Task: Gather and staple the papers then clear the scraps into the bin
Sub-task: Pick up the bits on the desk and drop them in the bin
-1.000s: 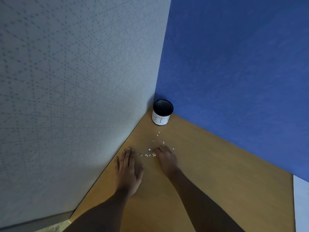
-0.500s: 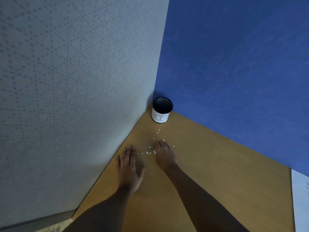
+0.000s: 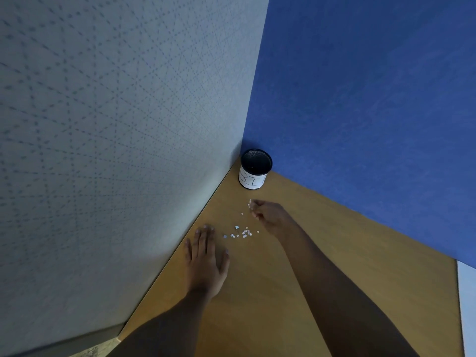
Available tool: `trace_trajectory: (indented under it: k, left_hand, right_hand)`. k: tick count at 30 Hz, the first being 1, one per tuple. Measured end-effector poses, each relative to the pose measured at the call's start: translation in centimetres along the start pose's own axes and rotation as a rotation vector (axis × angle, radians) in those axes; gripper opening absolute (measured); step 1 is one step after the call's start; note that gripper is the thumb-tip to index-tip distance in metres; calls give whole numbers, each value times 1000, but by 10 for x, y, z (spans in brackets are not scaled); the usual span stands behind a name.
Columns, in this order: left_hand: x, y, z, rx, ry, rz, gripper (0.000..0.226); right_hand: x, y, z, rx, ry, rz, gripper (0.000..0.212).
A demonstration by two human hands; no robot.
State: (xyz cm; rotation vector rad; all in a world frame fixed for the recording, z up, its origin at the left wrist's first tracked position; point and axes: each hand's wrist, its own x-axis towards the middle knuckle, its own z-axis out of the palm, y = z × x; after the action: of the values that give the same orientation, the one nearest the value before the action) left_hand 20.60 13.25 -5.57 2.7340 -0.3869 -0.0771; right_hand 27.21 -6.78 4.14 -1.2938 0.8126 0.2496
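Clearing scraps: the right hand (image 3: 271,217) pinches a few paper scraps (image 3: 249,202) just short of the bin (image 3: 255,169) in the desk's (image 3: 334,253) far corner, the left hand (image 3: 206,256) lies flat and relaxed; next, release over its rim.

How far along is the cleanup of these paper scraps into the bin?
Stapling can't be judged; only a white sheet's edge shows at right. In hand: the right hand pinches a few scraps short of the bin, left hand flat on the desk. Left: the loose scraps between the hands.
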Motion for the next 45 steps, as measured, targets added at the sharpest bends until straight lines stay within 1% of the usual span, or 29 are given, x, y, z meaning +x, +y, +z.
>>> trace_trajectory:
  k: [2,4,5,9,11,14,16,18,20,23,27,30,33,39,41,43,45]
  left_hand:
    - [0,0,0,-12,2,-5,71]
    - [-1,-1,1,-10,-5,-3,71]
    - [-2,-1,1,-12,-3,-3,71]
    - [-1,-3,2,-14,3,3,72]
    - [-1,-2,1,-10,4,6,72]
    - [-1,-2,0,-5,6,8,71]
    - [-1,-1,0,-6,8,8,71]
    - [0,-1,0,-6,11,5,71]
    - [0,-1,0,-13,15,7,71]
    - [0,-1,0,-15,15,12,71]
    - [0,0,-1,-5,7,8,71]
    - [1,0,-3,1,3,2,71]
    - [1,0,-2,-7,6,10,71]
    - [3,-2,0,-14,19,9,71]
    - [4,-3,1,-17,20,8,71]
    - [4,-3,1,-2,12,5,71]
    - [4,-3,2,6,10,2,71]
  right_hand:
    - [-2,-28,4,67,-27,-53,19]
    - [3,-54,5,87,-1,-121,17]
    - [6,-67,6,59,25,-159,13]
    - [20,-101,5,-264,219,-323,12]
    - [26,-109,3,-419,290,-386,12]
    - [35,-112,2,-571,354,-450,21]
    - [37,-113,1,-644,370,-478,28]
    - [37,-116,2,-709,367,-505,31]
    - [35,-117,3,-727,373,-530,29]
    - [33,-116,3,-685,402,-573,23]
    - [26,-112,-1,-666,374,-629,18]
    - [16,-98,-4,-624,380,-689,19]
    - [3,-70,-9,-571,407,-719,18]
    - [-11,22,-30,-673,434,-671,20]
    - [-15,48,-39,-812,456,-669,26]
    - [-19,71,-46,-1017,485,-656,35]
    - [-23,89,-51,-1210,512,-596,45]
